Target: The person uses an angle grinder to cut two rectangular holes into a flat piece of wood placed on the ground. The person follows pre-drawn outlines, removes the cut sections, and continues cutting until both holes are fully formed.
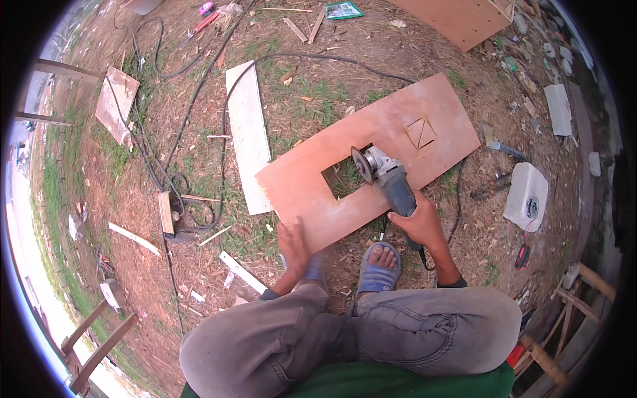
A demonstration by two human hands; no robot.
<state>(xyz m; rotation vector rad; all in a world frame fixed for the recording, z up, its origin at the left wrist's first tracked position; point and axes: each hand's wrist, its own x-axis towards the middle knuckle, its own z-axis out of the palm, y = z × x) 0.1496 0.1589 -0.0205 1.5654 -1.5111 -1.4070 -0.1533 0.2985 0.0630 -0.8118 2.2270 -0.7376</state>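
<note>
An angle grinder (393,186) is clasped in the grip of the right hand (422,219), angled across a plywood board (393,129) slanting lower-left to upper-right; its lower-left end is touched by the left hand (292,247), closure unclear.

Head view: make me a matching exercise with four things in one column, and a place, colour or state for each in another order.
Things
1. Angle grinder
2. Left hand
3. Right sandal
4. Trousers

Places, colours, states
A. bluish
B. over the person's bent knees
C. in the grip of the right hand
D. touching the plywood panel's near left end

Right pairs: 1-C, 2-D, 3-A, 4-B
</note>
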